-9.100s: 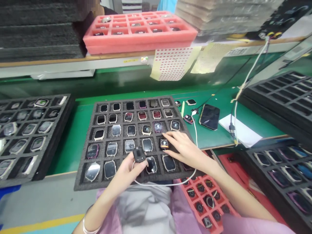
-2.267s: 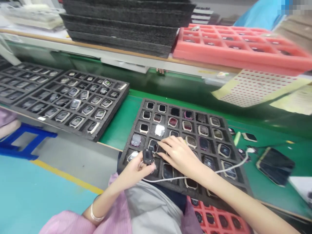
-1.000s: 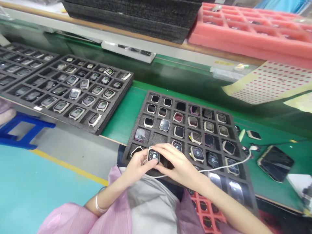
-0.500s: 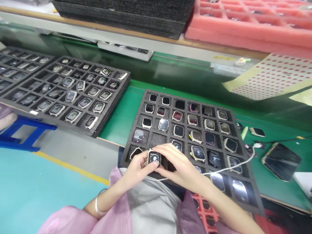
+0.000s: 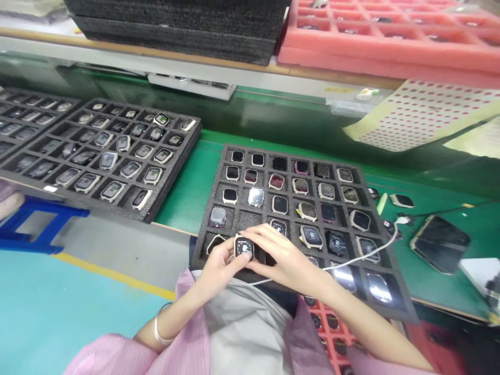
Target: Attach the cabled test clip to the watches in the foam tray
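Note:
A smartwatch (image 5: 242, 246) without a strap, its dark screen lit with a dial, is held between both hands over the near edge of a black foam tray (image 5: 250, 221). My left hand (image 5: 221, 263) grips its left side, with the thumb on the lower part of the screen. From the right, my right hand (image 5: 279, 255) closes its fingers on the top and right edge. A white cable (image 5: 365, 258) runs from under my hands across the tray to the right. Several other watches, such as a pale-cased one (image 5: 311, 236), lie in the tray's compartments.
Further foam trays of watches (image 5: 175, 174) stand on the left. A black phone-like device (image 5: 439, 245) and a loose watch (image 5: 402, 200) lie on the right. Overhead, a shelf carries black foam (image 5: 175, 31) and a pink foam tray (image 5: 351, 57). A blue stool (image 5: 42, 224) stands at left.
My view has shifted slightly, so the trays and shelf appear moved a little to the left. Both hands keep the same hold on the watch, with the thumb still on its screen.

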The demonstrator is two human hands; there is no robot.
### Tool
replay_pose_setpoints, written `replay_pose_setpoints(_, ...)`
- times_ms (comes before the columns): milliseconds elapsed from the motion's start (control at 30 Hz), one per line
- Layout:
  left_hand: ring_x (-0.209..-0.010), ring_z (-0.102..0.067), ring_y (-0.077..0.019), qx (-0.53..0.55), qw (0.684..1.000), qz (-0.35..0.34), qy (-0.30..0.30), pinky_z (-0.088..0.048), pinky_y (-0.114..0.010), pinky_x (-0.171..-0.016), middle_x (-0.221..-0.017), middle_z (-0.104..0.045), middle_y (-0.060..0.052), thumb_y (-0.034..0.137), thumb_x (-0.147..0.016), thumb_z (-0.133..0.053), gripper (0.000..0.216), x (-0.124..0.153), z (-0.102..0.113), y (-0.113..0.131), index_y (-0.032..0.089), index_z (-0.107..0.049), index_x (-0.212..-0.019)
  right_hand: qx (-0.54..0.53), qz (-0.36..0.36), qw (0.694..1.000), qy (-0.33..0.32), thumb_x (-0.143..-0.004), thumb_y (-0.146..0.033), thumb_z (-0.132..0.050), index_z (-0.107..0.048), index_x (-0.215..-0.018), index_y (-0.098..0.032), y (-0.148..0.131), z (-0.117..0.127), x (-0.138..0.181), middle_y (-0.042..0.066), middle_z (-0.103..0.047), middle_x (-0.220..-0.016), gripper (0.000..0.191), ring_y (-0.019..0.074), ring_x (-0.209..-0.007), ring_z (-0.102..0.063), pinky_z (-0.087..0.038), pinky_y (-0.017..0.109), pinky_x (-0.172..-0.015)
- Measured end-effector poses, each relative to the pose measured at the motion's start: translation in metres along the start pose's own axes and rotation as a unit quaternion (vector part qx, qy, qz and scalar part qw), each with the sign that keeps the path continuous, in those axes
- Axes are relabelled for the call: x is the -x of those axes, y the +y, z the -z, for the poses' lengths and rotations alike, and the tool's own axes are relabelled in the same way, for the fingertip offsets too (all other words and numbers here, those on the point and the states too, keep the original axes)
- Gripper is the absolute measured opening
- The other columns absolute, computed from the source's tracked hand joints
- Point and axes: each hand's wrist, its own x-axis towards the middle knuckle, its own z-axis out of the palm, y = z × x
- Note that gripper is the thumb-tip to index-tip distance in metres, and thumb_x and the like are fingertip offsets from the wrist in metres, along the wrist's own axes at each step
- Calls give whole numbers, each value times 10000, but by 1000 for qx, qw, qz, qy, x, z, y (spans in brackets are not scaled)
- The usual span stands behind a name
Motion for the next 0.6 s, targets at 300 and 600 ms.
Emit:
replay_pose_setpoints(300, -816, -530, -154, -11, 999, 17, -34, -420, -234, -711, -925, -588, -40, 316, -800, -659, 418, 2, -3, 0, 142, -535, -1159, 27, -30, 999, -22, -849, -250, -645, -555, -1166, -180, -8, 14, -3, 96, -547, -1086, 337, 234, -1011, -537, -484, 375, -871)
replay_pose_setpoints(600, -577, -464, -70, 6, 999, 27, -41, -362, -189, -519, -911, -619, -42, 344, -837, -616, 270, 20, 13, 8, 158, -547, -1021, 123, -60, 990, 18, -819, -267, -686, -569, -1140, -123, 25, 18, -23, 120, -580, -1053, 371, 268, -985, -549, -468, 429, -857)
